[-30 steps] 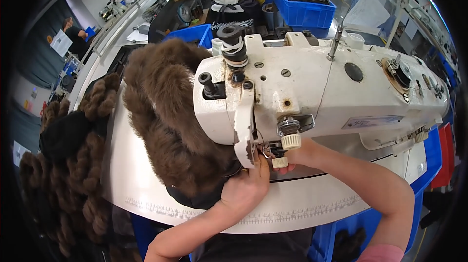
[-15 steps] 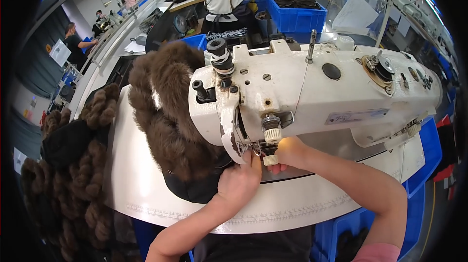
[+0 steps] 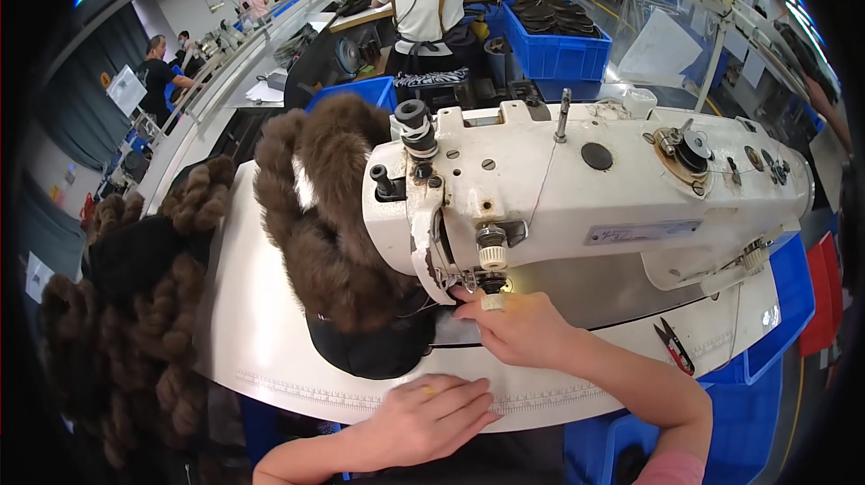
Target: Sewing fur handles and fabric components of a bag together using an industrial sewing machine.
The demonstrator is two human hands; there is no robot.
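A white sewing machine (image 3: 559, 196) stands on a pale table (image 3: 243, 323). Left of its head lies a bulky brown fur piece (image 3: 329, 251) joined to black fabric (image 3: 365, 350). My right hand (image 3: 514, 327) is at the needle area below the tension knobs, thumb and fingers drawn together; what they hold, if anything, is hidden. My left hand (image 3: 437, 417) rests on the table's front edge below the black fabric, open and empty, fingers loosely bent. Red-and-black thread snips (image 3: 674, 345) lie to the right of my right hand.
More brown fur pieces (image 3: 176, 327) with black fabric hang piled at the left. Blue bins (image 3: 559, 57) stand behind the machine and at the right, beside something red (image 3: 820, 287). A co-worker (image 3: 428, 7) sits ahead with back turned; other people work at far left.
My left hand has come down from the needle to the table edge. My right hand has moved left and forward from under the arm, uncovering the snips. The view has shifted.
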